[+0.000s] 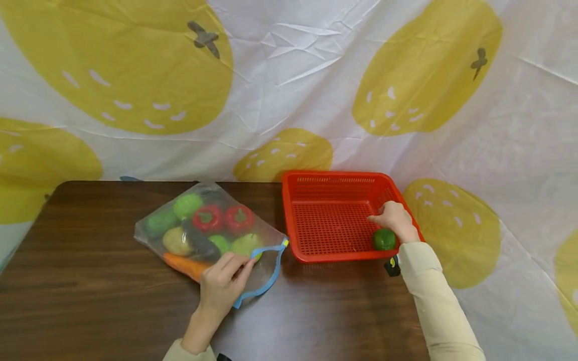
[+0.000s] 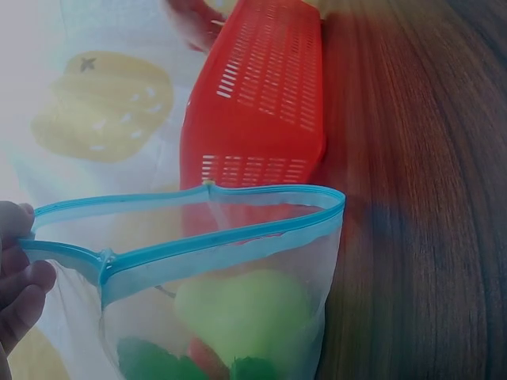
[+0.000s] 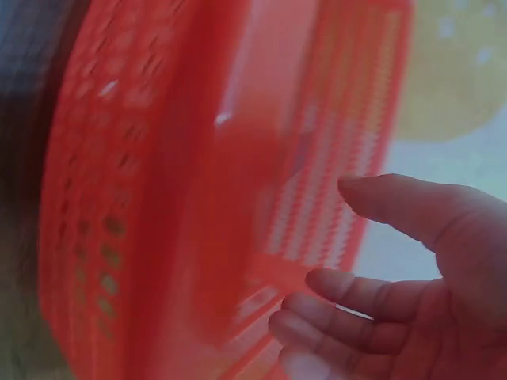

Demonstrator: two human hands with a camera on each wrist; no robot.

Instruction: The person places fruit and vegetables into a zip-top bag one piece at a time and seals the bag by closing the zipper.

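Note:
A clear zip bag with a blue zip edge lies on the table, its mouth facing the basket. My left hand pinches the blue edge, and the left wrist view shows the bag's mouth spread apart. Inside the bag are a pear, a carrot, two red peppers and several other items. Over the right side of the red basket is my right hand, its fingers apart in the right wrist view. Just below it, in the basket's near right corner, sits a green bell pepper.
The basket stands at the back right of the brown wooden table, close to a hanging white cloth printed with yellow fruit. A small black device shows at the right wrist.

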